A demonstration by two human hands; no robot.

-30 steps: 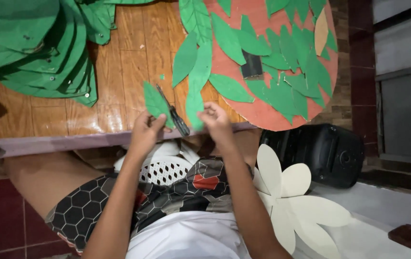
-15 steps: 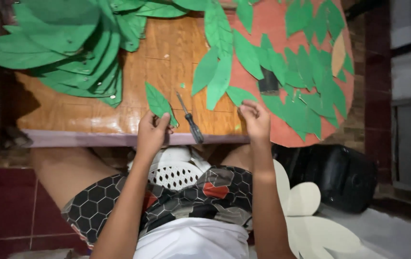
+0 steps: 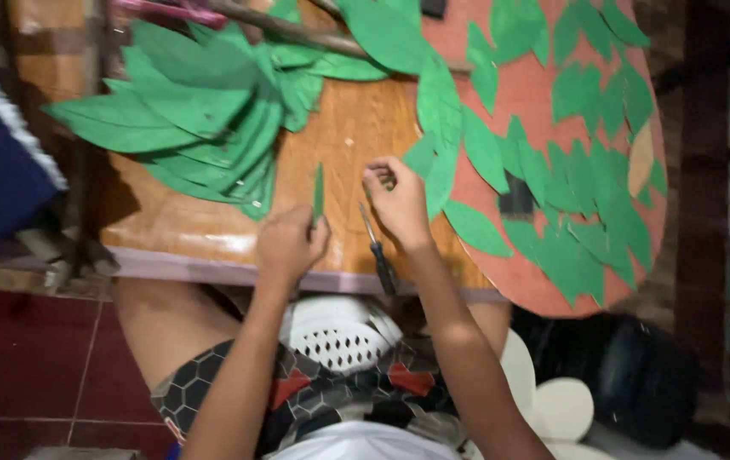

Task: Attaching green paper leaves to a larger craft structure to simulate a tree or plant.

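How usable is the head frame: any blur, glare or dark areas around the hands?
Head view: mild motion blur softens both hands, left hand and right hand; a glare patch shines on the table near its front edge; the right side beyond the red board falls into deep shadow; the leaf pile is evenly lit.

Both my forearms extended forward. Left hand (image 3: pixel 290 245) fisted in a pinch grip; right hand (image 3: pixel 399 203) ahead, fingers curled inward.
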